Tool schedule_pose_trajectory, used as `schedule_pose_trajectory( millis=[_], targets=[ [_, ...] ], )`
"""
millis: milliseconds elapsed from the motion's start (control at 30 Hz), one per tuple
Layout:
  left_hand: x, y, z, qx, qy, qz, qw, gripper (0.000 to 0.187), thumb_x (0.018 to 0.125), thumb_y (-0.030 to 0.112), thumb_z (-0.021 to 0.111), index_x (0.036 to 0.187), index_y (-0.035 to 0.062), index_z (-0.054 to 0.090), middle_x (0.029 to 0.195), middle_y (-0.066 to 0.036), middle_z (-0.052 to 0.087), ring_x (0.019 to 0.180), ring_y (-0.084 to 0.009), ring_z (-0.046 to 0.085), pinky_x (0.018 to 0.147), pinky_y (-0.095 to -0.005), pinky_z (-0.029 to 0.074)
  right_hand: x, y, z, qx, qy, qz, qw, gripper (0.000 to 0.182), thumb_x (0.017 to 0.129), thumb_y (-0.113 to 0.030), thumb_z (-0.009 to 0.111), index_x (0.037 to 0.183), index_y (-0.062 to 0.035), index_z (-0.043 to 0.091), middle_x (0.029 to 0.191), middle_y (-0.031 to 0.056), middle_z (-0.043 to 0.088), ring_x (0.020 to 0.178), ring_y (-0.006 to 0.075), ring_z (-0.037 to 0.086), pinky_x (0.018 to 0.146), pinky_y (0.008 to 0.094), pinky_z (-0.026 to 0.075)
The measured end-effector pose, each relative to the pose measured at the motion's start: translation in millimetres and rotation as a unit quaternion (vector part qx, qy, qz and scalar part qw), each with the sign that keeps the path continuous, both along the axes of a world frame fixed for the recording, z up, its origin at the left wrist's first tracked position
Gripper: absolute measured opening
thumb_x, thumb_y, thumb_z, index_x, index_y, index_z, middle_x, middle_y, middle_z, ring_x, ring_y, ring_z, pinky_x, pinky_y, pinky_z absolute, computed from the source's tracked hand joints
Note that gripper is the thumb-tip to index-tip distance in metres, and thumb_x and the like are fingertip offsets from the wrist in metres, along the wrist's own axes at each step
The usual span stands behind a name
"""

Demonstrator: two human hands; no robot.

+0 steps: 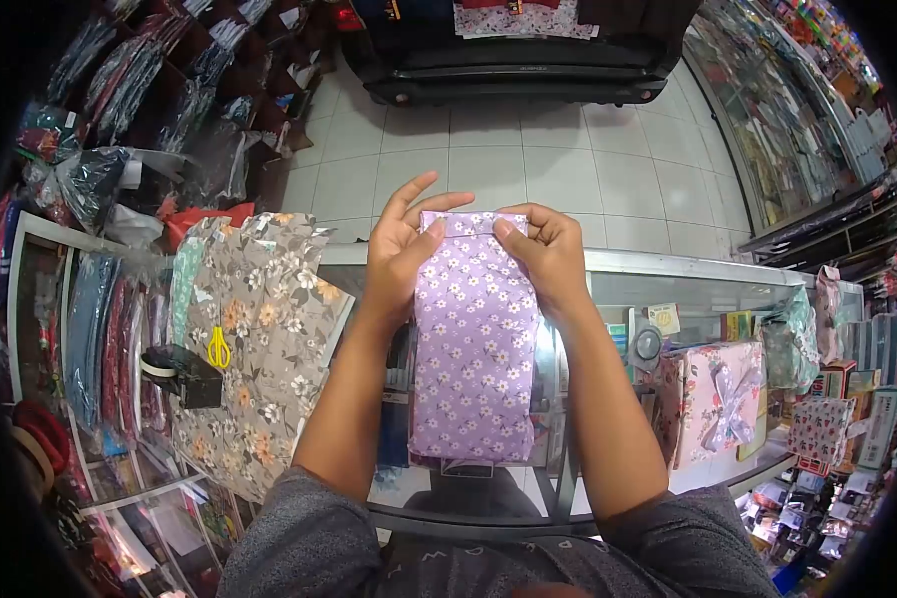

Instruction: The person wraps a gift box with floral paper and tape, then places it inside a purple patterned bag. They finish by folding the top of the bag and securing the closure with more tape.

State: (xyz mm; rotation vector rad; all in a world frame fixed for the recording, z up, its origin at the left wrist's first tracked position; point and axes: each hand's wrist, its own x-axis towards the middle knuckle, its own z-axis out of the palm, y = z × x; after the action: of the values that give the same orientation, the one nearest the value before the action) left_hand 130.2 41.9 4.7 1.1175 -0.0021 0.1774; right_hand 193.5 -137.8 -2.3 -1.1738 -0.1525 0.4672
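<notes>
A tall purple paper bag with white flowers stands in front of me over the glass counter, its top edge folded into a narrow strip. My left hand holds the upper left corner, thumb on the front of the fold and two fingers stretched up and away. At the upper right corner my right hand pinches the fold, its thumb on the front and its fingers bent behind. What the fingers touch behind the paper is hidden, and so is anything inside the bag.
Left on the counter lie grey floral wrapping sheets, with yellow scissors and a black tape dispenser. To the right sit a pink floral gift with a bow and a tape roll. A car stands beyond.
</notes>
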Motion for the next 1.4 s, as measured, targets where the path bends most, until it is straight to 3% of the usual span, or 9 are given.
schedule_pose_trajectory(
  millis=[300,400,767,1100,1167,1200,1267,1400],
  targets=[
    [-1,0,2,0.015,-0.005,-0.001,1.0,0.062,0.098,0.001,0.055,0.156,-0.0025,0.033,0.14,-0.027,0.06,0.114,-0.023,0.069,0.099,-0.034,0.056,-2,-1,18,-0.029,-0.003,-0.001,1.0,0.021,0.095,-0.012,0.074,0.105,0.007,0.073,0.085,0.0084,0.076,0.069,0.0065,0.066,0.061,0.021,0.049],
    [-1,1,1,0.019,-0.01,-0.005,1.0,0.066,0.098,0.001,0.057,0.157,-0.0045,0.029,0.142,-0.029,0.058,0.113,-0.0264,0.071,0.096,-0.036,0.06,-1,-1,19,-0.05,0.022,-0.008,0.998,0.023,0.095,-0.014,0.075,0.105,0.0069,0.074,0.084,0.0082,0.076,0.068,0.0059,0.065,0.06,0.0205,0.048],
    [-1,-2,3,0.0,-0.013,-0.001,1.0,0.068,0.096,0.0,0.056,0.158,-0.0051,0.03,0.142,-0.029,0.057,0.113,-0.0271,0.071,0.096,-0.0356,0.061,2,2,1,0.006,0.033,-0.003,0.999,0.019,0.097,-0.009,0.071,0.109,0.0068,0.073,0.085,0.009,0.076,0.068,0.0064,0.065,0.059,0.0206,0.047],
    [-2,1,-1,0.046,0.001,-0.003,0.999,0.064,0.098,0.003,0.057,0.156,-0.0066,0.033,0.134,-0.028,0.063,0.107,-0.0228,0.072,0.092,-0.0318,0.061,-1,3,7,-0.039,0.019,0.007,0.999,0.017,0.098,-0.007,0.07,0.11,0.006,0.073,0.081,0.0059,0.074,0.064,0.0045,0.061,0.057,0.0205,0.043],
    [-1,1,-4,0.062,0.046,0.033,0.997,0.046,0.101,0.009,0.065,0.141,-0.0091,0.053,0.119,-0.022,0.071,0.097,-0.0157,0.071,0.083,-0.0266,0.059,0,2,5,-0.056,-0.004,0.006,0.998,0.018,0.098,-0.007,0.07,0.11,0.0059,0.073,0.081,0.0055,0.074,0.064,0.0042,0.06,0.056,0.0205,0.043],
    [-1,2,-5,0.062,0.046,0.033,0.996,0.046,0.101,0.009,0.065,0.141,-0.0091,0.053,0.119,-0.022,0.071,0.097,-0.0157,0.071,0.083,-0.0266,0.059,-1,3,5,-0.056,-0.004,0.006,0.998,0.018,0.098,-0.007,0.07,0.11,0.0059,0.073,0.081,0.0055,0.074,0.064,0.0042,0.06,0.056,0.0205,0.043],
    [-2,6,-7,0.052,0.114,0.015,0.992,0.032,0.101,0.017,0.07,0.119,-0.0093,0.069,0.102,-0.015,0.076,0.083,-0.0117,0.071,0.072,-0.0239,0.056,-1,4,5,-0.038,-0.002,-0.004,0.999,0.018,0.099,-0.008,0.07,0.11,0.0057,0.073,0.081,0.005,0.074,0.063,0.0039,0.06,0.055,0.0205,0.042],
    [-3,7,-2,0.058,0.142,0.011,0.988,0.026,0.101,0.018,0.071,0.106,-0.0079,0.073,0.091,-0.01,0.076,0.072,-0.0102,0.069,0.064,-0.0235,0.054,-1,5,5,-0.047,-0.01,-0.006,0.999,0.019,0.098,-0.008,0.07,0.11,0.0058,0.073,0.081,0.0052,0.075,0.063,0.0036,0.06,0.055,0.0203,0.042]
  ],
)
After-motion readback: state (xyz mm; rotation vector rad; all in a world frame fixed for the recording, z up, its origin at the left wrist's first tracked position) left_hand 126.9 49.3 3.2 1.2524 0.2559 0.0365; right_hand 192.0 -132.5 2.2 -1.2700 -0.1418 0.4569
